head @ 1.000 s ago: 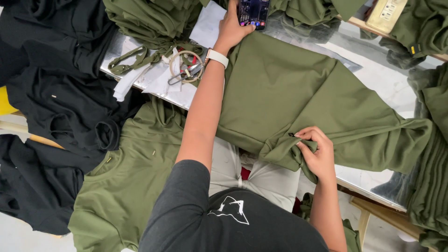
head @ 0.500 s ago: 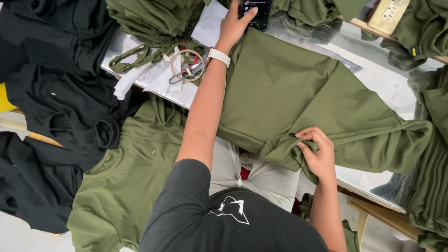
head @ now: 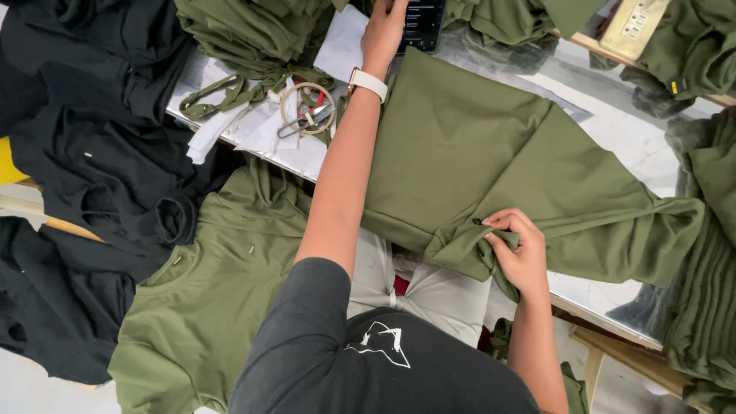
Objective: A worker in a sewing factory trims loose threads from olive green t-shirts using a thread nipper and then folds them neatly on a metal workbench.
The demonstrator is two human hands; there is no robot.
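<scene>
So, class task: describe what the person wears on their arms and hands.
Both arms are bare below short dark grey sleeves. The left hand is ungloved, with a white wristband and a small gold-coloured case at the wrist. The right hand is bare too, nothing worn.

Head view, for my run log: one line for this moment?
left hand: on phone | right hand: pinching olive garment hem | table

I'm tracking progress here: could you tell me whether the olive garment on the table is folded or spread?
Partly folded: the olive garment lies doubled, its edge bunched in the right hand.
</scene>
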